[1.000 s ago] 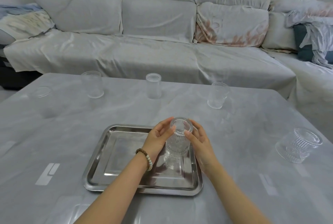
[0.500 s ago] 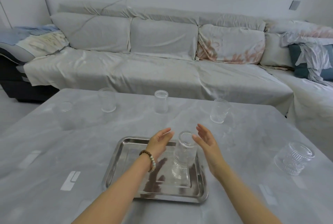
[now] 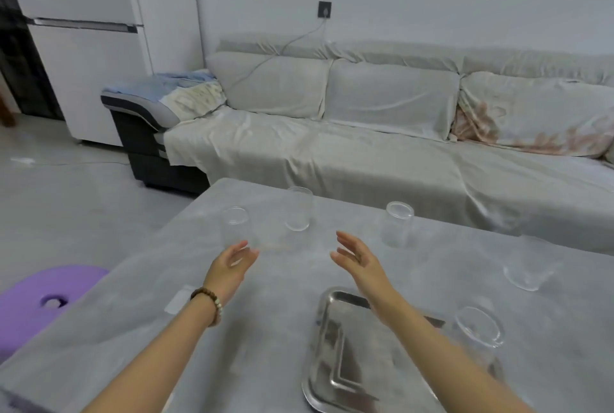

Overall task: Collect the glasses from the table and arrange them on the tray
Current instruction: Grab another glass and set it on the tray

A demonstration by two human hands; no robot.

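A steel tray [image 3: 335,376] lies on the grey table near the bottom right, with one ribbed glass [image 3: 478,333] standing at its right side, partly behind my right forearm. Several clear glasses stand further back on the table: one at the far left [image 3: 236,226], a taller one [image 3: 298,210] beside it, one at the back middle [image 3: 397,224] and one at the right [image 3: 528,266]. My left hand [image 3: 232,263] is open, fingers just short of the far-left glass. My right hand [image 3: 357,258] is open too, hovering above the table between the glasses.
The grey table [image 3: 285,296] has its left edge close to my left arm. A purple stool [image 3: 43,299] stands on the floor left of it. Behind the table runs a long covered sofa [image 3: 382,146], and a white fridge [image 3: 83,47] stands at the far left.
Both hands have let go of the ribbed glass on the tray and moved forward and left, towards the back-left glasses. My view has swung to the left.
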